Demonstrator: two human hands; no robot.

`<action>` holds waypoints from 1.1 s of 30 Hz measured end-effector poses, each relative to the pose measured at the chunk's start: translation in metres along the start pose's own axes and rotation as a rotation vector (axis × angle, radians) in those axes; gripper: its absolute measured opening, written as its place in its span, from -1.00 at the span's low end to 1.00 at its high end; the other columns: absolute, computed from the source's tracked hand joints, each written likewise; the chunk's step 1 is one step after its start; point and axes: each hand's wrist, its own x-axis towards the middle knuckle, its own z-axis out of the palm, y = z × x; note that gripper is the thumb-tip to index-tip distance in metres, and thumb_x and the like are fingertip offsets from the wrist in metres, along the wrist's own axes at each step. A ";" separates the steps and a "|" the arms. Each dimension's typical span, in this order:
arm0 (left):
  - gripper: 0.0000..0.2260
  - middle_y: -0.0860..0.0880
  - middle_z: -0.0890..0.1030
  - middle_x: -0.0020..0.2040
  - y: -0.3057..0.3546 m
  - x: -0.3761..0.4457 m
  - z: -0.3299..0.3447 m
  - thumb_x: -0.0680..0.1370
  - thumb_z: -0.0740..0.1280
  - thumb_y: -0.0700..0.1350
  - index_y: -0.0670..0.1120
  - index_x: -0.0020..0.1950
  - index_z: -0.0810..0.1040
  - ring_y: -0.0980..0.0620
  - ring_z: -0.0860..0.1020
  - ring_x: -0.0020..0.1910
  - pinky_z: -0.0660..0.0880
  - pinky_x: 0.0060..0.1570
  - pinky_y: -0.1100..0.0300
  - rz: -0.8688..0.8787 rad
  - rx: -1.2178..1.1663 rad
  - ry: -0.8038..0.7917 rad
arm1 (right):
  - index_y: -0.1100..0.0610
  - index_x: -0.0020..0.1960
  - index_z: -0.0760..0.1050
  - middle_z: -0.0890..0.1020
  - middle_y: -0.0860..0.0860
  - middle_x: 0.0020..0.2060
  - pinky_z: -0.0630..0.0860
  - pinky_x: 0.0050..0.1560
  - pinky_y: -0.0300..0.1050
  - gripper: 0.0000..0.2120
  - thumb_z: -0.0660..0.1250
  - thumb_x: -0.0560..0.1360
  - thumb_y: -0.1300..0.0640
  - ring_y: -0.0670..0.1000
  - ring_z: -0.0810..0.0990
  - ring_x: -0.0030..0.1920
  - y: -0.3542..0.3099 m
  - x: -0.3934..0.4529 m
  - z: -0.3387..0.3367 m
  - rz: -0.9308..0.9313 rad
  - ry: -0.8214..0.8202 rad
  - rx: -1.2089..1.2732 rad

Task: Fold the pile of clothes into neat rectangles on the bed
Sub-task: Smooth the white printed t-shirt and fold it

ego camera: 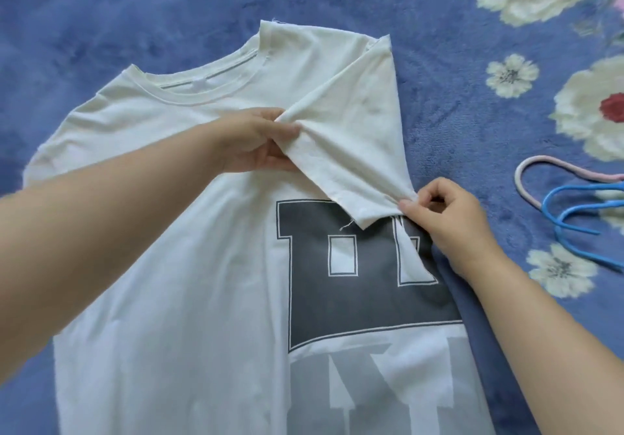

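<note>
Both grips pinch the folded-in sleeve point(351, 137) of my white T-shirt point(189, 265): left hand point(260, 140) its upper corner, right hand point(445, 218) its lower edge. Shirt lies flat on the blue floral bed point(135, 5). Pink hanger point(553, 172) and blue hangers point(580, 211) lie at my right.

Left forearm reached in from the left; left hand point(256, 140) pinched cloth between thumb and curled fingers. Right hand point(445, 218), entering from lower right, pinched with thumb and forefinger, remaining fingers curled.
</note>
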 end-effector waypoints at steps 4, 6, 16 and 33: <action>-0.87 -0.05 0.50 -0.28 -0.014 0.009 0.017 0.56 0.28 -0.25 -0.09 -0.16 0.43 0.19 0.52 -0.57 0.45 -0.55 0.38 0.045 0.042 0.288 | 0.05 -0.39 0.33 0.39 0.01 -0.47 0.28 -0.32 -0.27 -0.67 0.44 0.35 0.30 -0.18 0.32 -0.47 -0.015 0.002 -0.010 -0.015 0.105 0.015; -0.84 -0.06 0.48 -0.31 -0.019 0.015 0.023 0.54 0.31 -0.25 -0.08 -0.20 0.40 0.20 0.47 -0.63 0.42 -0.59 0.37 0.089 0.123 0.372 | 0.05 -0.37 0.32 0.38 -0.03 -0.47 0.24 -0.39 -0.33 -0.68 0.40 0.38 0.31 -0.16 0.34 -0.49 -0.020 0.005 -0.014 -0.069 0.162 -0.151; -0.62 0.03 0.44 -0.17 -0.045 0.004 0.027 0.50 0.37 -0.08 -0.12 0.24 0.33 0.00 0.53 -0.22 0.51 -0.03 0.15 0.380 0.224 0.694 | 0.07 0.06 0.33 0.44 -0.10 -0.30 0.32 -0.20 -0.28 -0.72 0.38 0.45 0.13 -0.18 0.44 -0.37 -0.015 -0.001 -0.019 -0.060 0.112 -0.280; -0.23 -0.28 0.45 0.26 -0.249 -0.190 0.006 0.45 -0.15 0.44 -0.16 0.29 0.31 -0.16 0.26 0.28 0.06 0.32 -0.03 0.531 1.536 0.081 | 0.34 0.29 0.32 0.41 0.33 0.22 0.27 0.21 0.09 -0.55 0.26 0.48 0.15 0.30 0.36 0.23 0.002 -0.129 -0.004 -0.069 0.203 -0.796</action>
